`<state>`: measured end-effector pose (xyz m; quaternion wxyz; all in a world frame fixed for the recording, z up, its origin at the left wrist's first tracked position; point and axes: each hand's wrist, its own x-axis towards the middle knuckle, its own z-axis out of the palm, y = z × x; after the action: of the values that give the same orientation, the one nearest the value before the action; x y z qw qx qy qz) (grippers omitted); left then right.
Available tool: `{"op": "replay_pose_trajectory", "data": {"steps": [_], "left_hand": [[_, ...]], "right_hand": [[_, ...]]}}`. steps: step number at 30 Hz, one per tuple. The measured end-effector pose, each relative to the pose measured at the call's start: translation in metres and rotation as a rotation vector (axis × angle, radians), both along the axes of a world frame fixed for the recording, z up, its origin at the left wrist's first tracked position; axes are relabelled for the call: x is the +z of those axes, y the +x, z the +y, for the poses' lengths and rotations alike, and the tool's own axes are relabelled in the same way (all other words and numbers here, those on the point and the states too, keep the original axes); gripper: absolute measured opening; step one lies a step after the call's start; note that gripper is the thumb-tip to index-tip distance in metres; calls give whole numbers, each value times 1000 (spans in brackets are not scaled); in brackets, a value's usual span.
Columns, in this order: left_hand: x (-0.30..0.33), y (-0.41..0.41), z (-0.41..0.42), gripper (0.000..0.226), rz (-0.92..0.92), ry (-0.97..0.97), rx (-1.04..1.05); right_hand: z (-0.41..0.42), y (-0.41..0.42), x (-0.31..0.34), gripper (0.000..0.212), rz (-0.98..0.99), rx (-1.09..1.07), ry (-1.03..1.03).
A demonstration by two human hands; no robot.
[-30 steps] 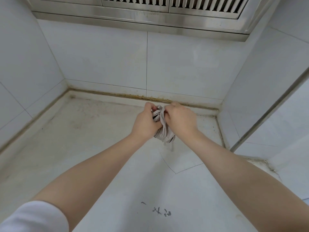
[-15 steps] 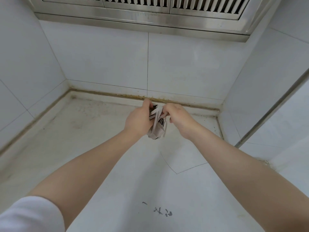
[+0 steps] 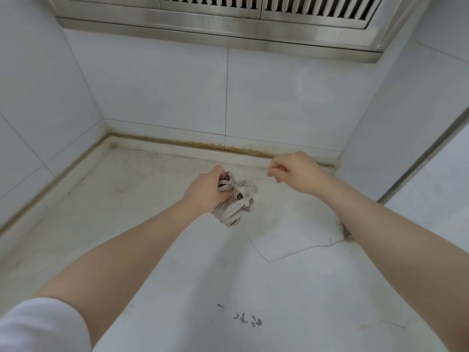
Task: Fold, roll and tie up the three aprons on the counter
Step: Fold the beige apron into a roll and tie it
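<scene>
Change: your right hand [image 3: 295, 172] has left the bundle and swung out to the right, well apart from it, where half a second ago both hands were working the knot together
Left hand: your left hand [image 3: 206, 190] grips the rolled beige cloth apron bundle [image 3: 237, 203] from its left side, fingers curled round the upper end
Right hand: fingers curled, thumb and forefinger pinched together as if drawing a strap end; you cannot make out any strap between them, so whether it holds anything is not clear
Apron: the bundle is held just above the stained white stone counter [image 3: 152, 262], near the back right corner; whether its lower end touches the surface you cannot tell
Ties: pale flat straps [image 3: 234, 189] cross the roll and meet in a knot near the top, with dark patches of the cloth showing between the wraps
Other aprons: none show anywhere on the counter in this view
Surroundings: white tiled wall [image 3: 165, 92] behind, a slatted stainless steel hood [image 3: 215, 13] overhead, a thin crack line and some dark scribbled marks on the counter
Step in hand: tying, and by the look of it the last tightening pull on this roll
Next move: you likely need to check the knot holds, tuck any loose strap end, then set the bundle down on the counter
</scene>
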<state>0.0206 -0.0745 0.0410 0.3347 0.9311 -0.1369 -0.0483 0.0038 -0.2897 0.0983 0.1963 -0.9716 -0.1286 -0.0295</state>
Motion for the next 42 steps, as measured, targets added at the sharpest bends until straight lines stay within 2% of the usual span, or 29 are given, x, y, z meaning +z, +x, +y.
{"op": "replay_pose_trajectory", "data": {"steps": [2,4,6,7,9,13,16,18,19,20,23,25,28,30,38,40,42], "left_hand": [[-1,0,2,33,15,-39,24],[1,-1,0,33,15,-91,58],[3,-2,-5,36,-3,-129,74],[4,-2,-7,36,-13,-146,77],[5,-2,-8,37,-21,-170,92],[4,1,-4,36,-54,-156,136],[4,3,-1,36,-69,-102,126],[3,3,4,36,-64,-73,149],[2,4,7,35,-65,-68,167],[2,4,9,35,-68,-64,181],[3,3,6,36,-94,-32,135],[4,1,-2,37,-132,0,74],[5,-2,-12,36,-184,92,12],[6,-3,-16,33,-213,122,2],[10,-4,-15,33,-218,135,-59],[11,-4,-14,34,-220,150,-76],[12,-4,-11,35,-217,164,-97]], "right_hand": [[-1,-6,-4,14,100,20,122],[5,-10,-14,24,204,36,115],[13,-10,-27,31,202,54,56],[18,-10,-33,26,159,47,73],[25,-10,-38,11,85,-31,209],[36,-11,-34,22,171,-201,614],[31,-8,-22,14,181,-283,737],[15,-6,-13,16,226,-266,814],[6,-5,-10,19,267,-249,818],[-3,-5,-9,21,295,-236,726],[-10,-8,-17,13,305,-202,229],[0,-9,-25,20,235,-134,87],[28,-12,-22,21,48,-44,245],[43,-13,-18,15,30,20,309],[53,-8,-26,9,120,-21,258],[49,-9,-22,10,214,-9,374],[43,-10,-17,17,350,-9,617]]}}
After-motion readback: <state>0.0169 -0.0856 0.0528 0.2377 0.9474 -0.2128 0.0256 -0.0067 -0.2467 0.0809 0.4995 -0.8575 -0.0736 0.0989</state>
